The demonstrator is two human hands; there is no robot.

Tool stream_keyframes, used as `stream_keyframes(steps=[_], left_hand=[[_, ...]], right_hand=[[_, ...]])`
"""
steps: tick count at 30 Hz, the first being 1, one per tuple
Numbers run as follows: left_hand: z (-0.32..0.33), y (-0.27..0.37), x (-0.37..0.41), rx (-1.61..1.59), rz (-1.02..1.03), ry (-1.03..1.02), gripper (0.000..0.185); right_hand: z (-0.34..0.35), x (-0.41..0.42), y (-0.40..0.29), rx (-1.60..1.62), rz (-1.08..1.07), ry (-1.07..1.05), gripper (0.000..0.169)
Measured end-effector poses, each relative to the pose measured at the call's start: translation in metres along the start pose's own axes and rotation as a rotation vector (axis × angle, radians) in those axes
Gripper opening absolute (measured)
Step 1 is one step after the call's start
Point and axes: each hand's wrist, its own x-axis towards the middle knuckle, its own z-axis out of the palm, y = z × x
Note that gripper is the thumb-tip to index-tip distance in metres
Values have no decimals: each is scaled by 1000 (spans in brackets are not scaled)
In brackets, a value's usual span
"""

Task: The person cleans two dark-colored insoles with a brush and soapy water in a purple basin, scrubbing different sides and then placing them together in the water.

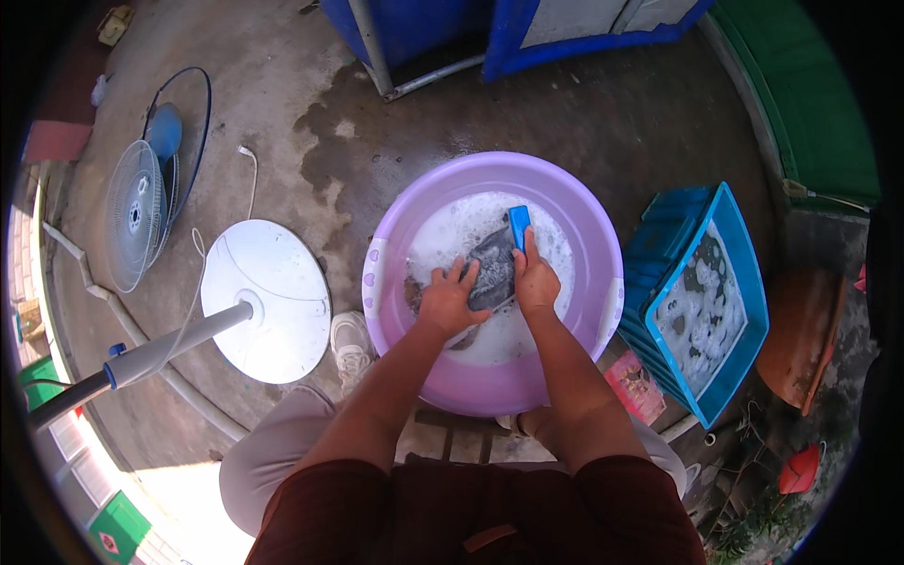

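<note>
A large purple plastic basin [487, 392] stands before me with soapy water and white foam [452, 212] in it. Inside lies a wet dark grey item [494, 265], perhaps cloth or a shoe; suds hide its full shape. My left hand [450, 300] presses on its left side with the fingers spread. My right hand [537, 282] grips a blue-handled brush [519, 219] at the item's right side. The brush's bristles are out of sight.
A teal crate [635, 247] of foamy water stands right of the basin, near a brown clay pot [798, 332]. To the left are a fan stand with a round white base [272, 304] and loose fan grilles [134, 212]. A blue metal-framed structure [424, 42] rises ahead.
</note>
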Motion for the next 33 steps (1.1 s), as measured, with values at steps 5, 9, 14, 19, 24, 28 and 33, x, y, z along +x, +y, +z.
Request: stream_keyframes(steps=[5,9,14,19,24,28,33], left_hand=[[4,-4,0,4,-39,-12,93],[0,0,-2,42,-21,-55,91],[-3,5,3,25,-5,-58,91],[-4,1,0,10,-21,-55,90],[7,-5,3,64,56,6,90],[4,6,12,47,6,14,94],[23,-6,10,126,60,37,89]], right_hand=[[15,-68,2,181,-47,-69,53],[34,-90,13,185,-83,25,54],[-7,1,11,79,102,38,51],[20,-64,11,184,8,-73,56],[30,-67,3,174,-102,-63,54],[6,-12,-11,60,-62,-43,47],[25,-73,0,246,-181,-124,51]])
